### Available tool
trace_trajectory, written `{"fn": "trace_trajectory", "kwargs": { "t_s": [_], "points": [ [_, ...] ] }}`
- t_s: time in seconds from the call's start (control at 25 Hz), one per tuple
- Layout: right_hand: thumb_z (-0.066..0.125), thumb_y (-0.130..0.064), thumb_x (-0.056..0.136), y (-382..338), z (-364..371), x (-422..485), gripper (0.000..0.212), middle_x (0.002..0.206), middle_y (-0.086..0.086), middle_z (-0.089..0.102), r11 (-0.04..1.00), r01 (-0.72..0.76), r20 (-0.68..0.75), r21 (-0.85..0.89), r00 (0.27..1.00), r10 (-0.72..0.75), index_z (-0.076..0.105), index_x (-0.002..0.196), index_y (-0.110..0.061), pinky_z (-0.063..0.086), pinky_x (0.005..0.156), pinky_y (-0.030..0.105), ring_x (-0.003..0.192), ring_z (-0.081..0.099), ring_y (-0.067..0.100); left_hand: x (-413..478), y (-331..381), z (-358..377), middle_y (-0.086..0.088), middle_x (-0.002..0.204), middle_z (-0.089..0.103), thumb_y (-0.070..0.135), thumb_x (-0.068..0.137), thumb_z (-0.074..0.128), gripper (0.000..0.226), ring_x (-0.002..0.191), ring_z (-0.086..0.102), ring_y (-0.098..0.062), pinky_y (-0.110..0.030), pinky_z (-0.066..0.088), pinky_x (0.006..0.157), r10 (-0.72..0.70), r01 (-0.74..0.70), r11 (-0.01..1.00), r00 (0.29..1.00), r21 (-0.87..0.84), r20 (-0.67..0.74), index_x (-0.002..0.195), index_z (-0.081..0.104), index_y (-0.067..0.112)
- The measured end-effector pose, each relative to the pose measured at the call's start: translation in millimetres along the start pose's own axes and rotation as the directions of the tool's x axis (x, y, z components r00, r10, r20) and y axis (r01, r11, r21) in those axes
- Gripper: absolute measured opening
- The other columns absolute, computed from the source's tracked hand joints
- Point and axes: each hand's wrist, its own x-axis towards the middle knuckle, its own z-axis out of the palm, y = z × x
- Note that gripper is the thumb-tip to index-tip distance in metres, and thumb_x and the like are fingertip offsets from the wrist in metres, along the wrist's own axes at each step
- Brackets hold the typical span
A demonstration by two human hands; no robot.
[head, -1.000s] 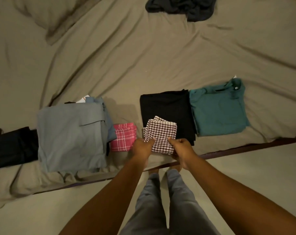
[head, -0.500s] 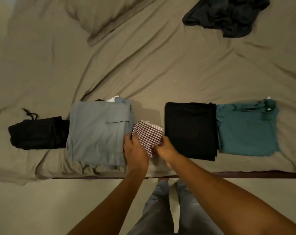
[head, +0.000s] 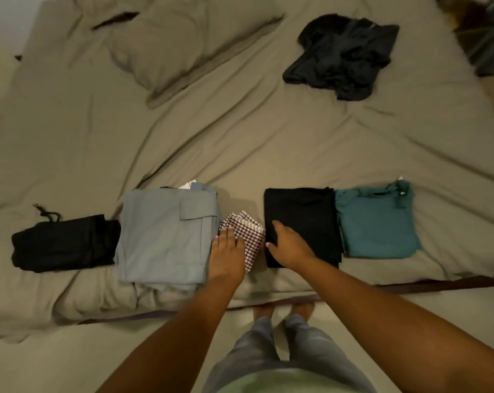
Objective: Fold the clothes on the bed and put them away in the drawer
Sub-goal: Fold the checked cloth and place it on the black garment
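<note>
We lay our left hand (head: 227, 255) flat, fingers straight, on the small folded red-and-white checked cloth (head: 252, 236); our right hand (head: 289, 248) rests loosely on the folded black top (head: 306, 219) beside it; the checked cloth sits on the tan bed (head: 240, 151) between the black top and the folded grey-blue trousers (head: 160, 236).

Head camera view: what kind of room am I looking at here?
Most likely a bedroom. A wide bed with a rumpled olive sheet fills the view, a pillow lies at its far side, and folded clothes such as a grey garment and a teal shirt line its near edge.
</note>
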Motion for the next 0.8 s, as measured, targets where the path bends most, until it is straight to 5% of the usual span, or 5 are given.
{"fn": "trace_trajectory", "kwargs": {
  "t_s": [0.2, 0.36, 0.52, 0.8],
  "points": [
    [0.050, -0.054, 0.098, -13.1, -77.8, -38.5, 0.075, 0.156, 0.014, 0.035, 0.936, 0.034, -0.275, -0.352, 0.951, -0.138, 0.023, 0.159, -0.019, 0.041, 0.108, 0.048, 0.139, 0.039, 0.035, 0.7, 22.5, -89.5, -0.014, 0.168, 0.003, 0.040, 0.102, 0.045, 0.070, 0.154, 0.005, -0.030, -0.046, 0.010, 0.124, 0.167, -0.203, 0.974, 0.946, -0.104, -0.276, 0.159, 0.014, 0.012],
    [0.048, -0.058, 0.096, -7.6, -137.0, -58.7, 0.072, 0.158, 0.015, 0.033, 0.918, -0.022, -0.465, -0.397, 0.867, -0.180, 0.028, 0.156, -0.022, 0.036, 0.112, 0.047, 0.142, 0.035, 0.034, 14.8, 63.2, -161.7, -0.013, 0.167, 0.008, 0.047, 0.101, 0.047, 0.073, 0.153, 0.012, -0.030, -0.046, 0.019, 0.120, 0.255, -0.307, 0.951, 0.842, -0.034, -0.476, 0.158, 0.016, 0.015],
    [0.044, -0.058, 0.099, 18.4, -188.7, -61.6, 0.071, 0.160, 0.015, 0.029, 0.937, -0.083, -0.544, -0.340, 0.830, -0.124, 0.026, 0.157, -0.022, 0.034, 0.112, 0.046, 0.143, 0.033, 0.034, 28.7, 112.0, -202.5, -0.012, 0.167, 0.008, 0.049, 0.100, 0.047, 0.074, 0.152, 0.013, -0.031, -0.045, 0.023, 0.119, 0.267, -0.346, 0.936, 0.822, -0.067, -0.503, 0.158, 0.016, 0.014],
    [0.041, -0.056, 0.101, 80.1, -272.8, 16.1, 0.073, 0.163, 0.020, 0.020, 0.982, -0.082, -0.504, -0.172, 0.863, -0.016, 0.019, 0.160, -0.020, 0.031, 0.116, 0.045, 0.146, 0.028, 0.038, 113.2, 201.1, -240.8, -0.013, 0.167, 0.000, 0.049, 0.102, 0.044, 0.078, 0.152, 0.011, -0.033, -0.043, 0.020, 0.120, 0.177, -0.314, 0.871, 0.918, -0.379, -0.354, 0.160, 0.007, 0.011]
  ]
}}
